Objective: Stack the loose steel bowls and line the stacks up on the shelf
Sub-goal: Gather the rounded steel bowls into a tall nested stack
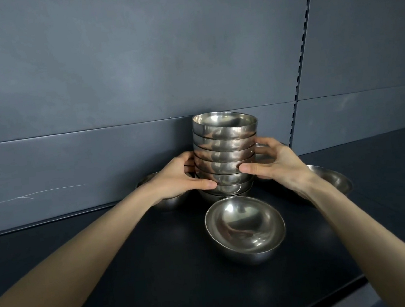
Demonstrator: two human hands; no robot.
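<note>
Your left hand (182, 175) and your right hand (275, 163) are both closed around the lower half of the stack of steel bowls (225, 154), thumbs in front and fingers wrapped to the back. The stack stands on the dark shelf (135, 276), close to the grey back panel (110, 75); I cannot tell whether its bottom bowl is resting on the shelf or is a little lifted.

The first risk is the lean. The upper bowls sit slightly off to the right of the lower ones, and your hands hold only the lower bowls. If you slide or lift the stack quickly, the free top bowls can tip or slip off, because polished steel on steel gives little friction.

The second risk is collision. A loose bowl (245, 228) stands just in front of the stack, tilted toward you. Another loose bowl (334, 179) is partly under your right wrist, and one more bowl (166, 201) is half hidden under your left hand. Something metallic also shows behind your right hand, but I cannot say what it is. If you pull the stack toward you or to a side, your wrists or the bottom bowl can knock these bowls, and the front one can roll toward the shelf edge.

I think it is safer to move the stack slowly and keep it upright.
</note>
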